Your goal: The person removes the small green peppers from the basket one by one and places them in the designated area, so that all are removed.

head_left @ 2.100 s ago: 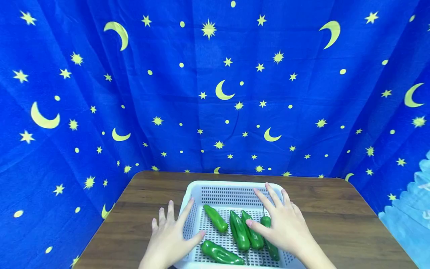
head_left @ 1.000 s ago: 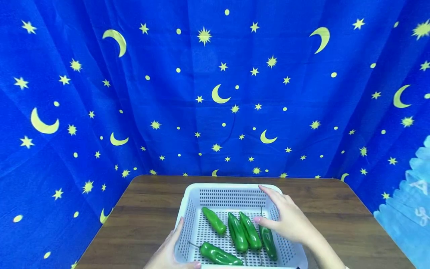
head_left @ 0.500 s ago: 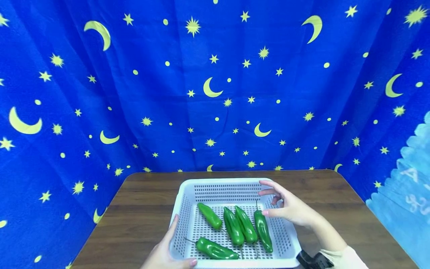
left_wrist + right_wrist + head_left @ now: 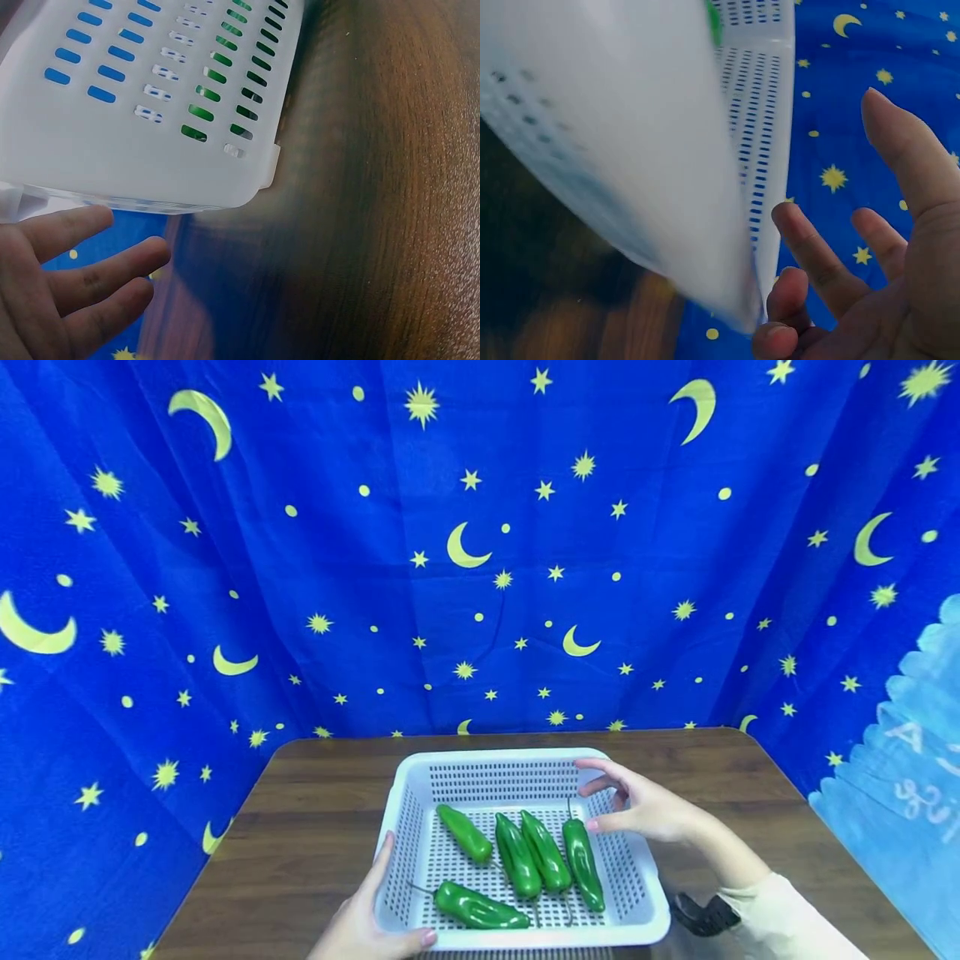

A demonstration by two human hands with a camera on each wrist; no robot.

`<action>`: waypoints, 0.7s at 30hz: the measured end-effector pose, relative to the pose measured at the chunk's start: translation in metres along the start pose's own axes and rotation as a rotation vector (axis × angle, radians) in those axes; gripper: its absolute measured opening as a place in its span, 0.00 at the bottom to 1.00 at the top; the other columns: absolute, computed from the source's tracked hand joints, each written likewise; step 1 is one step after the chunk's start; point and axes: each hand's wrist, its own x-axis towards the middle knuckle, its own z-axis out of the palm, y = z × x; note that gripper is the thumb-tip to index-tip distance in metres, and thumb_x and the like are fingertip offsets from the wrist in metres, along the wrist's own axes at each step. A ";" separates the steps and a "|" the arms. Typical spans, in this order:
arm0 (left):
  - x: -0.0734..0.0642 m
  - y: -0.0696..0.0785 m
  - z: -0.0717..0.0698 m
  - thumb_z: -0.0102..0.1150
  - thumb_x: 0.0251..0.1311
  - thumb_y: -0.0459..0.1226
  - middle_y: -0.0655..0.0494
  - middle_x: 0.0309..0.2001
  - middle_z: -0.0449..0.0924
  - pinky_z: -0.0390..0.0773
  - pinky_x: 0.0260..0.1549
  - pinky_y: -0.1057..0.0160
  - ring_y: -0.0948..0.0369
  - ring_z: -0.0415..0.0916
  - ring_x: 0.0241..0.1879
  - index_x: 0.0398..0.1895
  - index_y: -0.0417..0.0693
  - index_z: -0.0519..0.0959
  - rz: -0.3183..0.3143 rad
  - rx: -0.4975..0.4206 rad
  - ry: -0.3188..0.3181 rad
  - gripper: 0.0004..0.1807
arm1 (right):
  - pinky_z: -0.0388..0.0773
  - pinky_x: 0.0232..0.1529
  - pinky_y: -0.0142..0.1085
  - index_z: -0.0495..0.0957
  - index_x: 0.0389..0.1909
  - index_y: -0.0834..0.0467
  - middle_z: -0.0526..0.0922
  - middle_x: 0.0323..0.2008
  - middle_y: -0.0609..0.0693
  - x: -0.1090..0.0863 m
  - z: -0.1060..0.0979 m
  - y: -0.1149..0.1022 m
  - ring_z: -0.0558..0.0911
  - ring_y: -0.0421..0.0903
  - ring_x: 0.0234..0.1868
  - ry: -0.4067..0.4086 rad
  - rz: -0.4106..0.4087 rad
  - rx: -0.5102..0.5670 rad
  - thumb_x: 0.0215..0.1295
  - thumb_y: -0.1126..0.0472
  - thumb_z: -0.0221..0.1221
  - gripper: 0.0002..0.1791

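Hold the white perforated plastic basket (image 4: 555,937) level between left hand (image 4: 363,914), clamped on it, and right hand (image 4: 647,804), grip unclear, lest 5 long green peppers (image 4: 545,853) roll.

Reads "A", a white capital letter (image 4: 905,737), on the light blue cloth (image 4: 877,835) at the right edge of the head view. Continues below in curly white marks (image 4: 928,800), too unclear to make out.

Green peppers (image 4: 517,857), white basket (image 4: 540,937)
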 end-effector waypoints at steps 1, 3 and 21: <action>0.000 0.000 0.000 0.78 0.45 0.45 0.26 0.68 0.63 0.84 0.49 0.58 0.51 0.82 0.50 0.81 0.62 0.32 0.000 0.016 0.008 0.70 | 0.71 0.30 0.31 0.58 0.75 0.52 0.78 0.57 0.61 0.000 0.000 0.000 0.72 0.44 0.30 0.002 0.004 -0.006 0.58 0.56 0.70 0.46; 0.000 -0.001 0.000 0.78 0.45 0.45 0.27 0.68 0.64 0.84 0.49 0.57 0.51 0.82 0.50 0.81 0.64 0.33 0.003 0.039 0.016 0.70 | 0.69 0.29 0.31 0.59 0.74 0.51 0.79 0.56 0.60 0.000 0.000 -0.001 0.70 0.45 0.29 0.000 0.016 -0.030 0.57 0.55 0.71 0.46; 0.001 0.000 0.001 0.78 0.47 0.42 0.24 0.70 0.59 0.85 0.48 0.54 0.50 0.82 0.51 0.80 0.66 0.28 -0.042 -0.094 -0.037 0.71 | 0.71 0.41 0.40 0.69 0.68 0.46 0.82 0.41 0.42 0.006 0.016 -0.012 0.72 0.47 0.45 -0.022 0.117 -0.516 0.43 0.42 0.76 0.48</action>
